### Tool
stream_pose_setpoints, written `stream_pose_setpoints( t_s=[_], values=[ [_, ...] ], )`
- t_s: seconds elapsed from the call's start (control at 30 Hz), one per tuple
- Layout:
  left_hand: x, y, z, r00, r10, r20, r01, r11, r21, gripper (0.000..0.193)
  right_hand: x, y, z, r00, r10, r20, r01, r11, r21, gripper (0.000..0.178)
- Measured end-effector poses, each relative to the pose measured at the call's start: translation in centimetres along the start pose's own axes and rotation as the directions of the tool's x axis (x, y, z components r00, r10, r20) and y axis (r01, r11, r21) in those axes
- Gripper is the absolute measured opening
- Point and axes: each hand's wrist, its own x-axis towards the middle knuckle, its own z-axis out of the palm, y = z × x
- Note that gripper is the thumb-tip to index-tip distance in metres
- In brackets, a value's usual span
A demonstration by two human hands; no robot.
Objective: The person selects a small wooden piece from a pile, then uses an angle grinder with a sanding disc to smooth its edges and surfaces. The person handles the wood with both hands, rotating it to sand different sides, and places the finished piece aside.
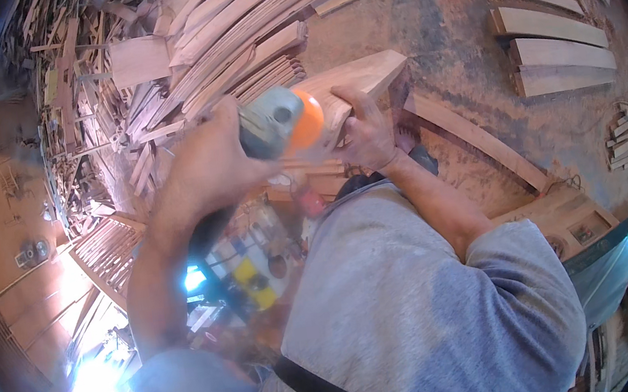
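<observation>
Teal-grey power tool with round orange disc (270, 125), clasped by the left hand (216, 160), is just left of a pale, tapered wooden board (366, 72), whose near edge the right hand (369, 135) grips, fingers partly curled.

Power tool (265, 128), grey-green body, tilted; round orange disc (309, 120) at its head. Pale tan wood piece (363, 72), thick, angular, slanting up to right beyond disc. Disc at its left part; contact unclear.

Power tool (267, 129) left of wooden piece (365, 74); wood pile (142, 62) beyond, left; boards (561, 54) on floor (425, 15), right
</observation>
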Motion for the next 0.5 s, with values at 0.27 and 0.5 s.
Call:
stream_pose_setpoints(
  t_s=[0.27, 0.5],
  values=[
    [3.3, -1.2, -1.1, 0.999, 0.037, -0.004, -0.037, 0.999, 0.019, 0.079, -0.7, 0.6, 1.5, 0.999, -0.042, -0.002, 0.042, 0.998, 0.055, 0.045],
    [0.4, -1.6, 2.1, 0.996, 0.080, 0.036, -0.081, 0.996, 0.031, 0.080, -2.3, 0.2, 2.8, 0.997, -0.078, 0.023, 0.076, 0.993, 0.086, 0.042]
  ],
)
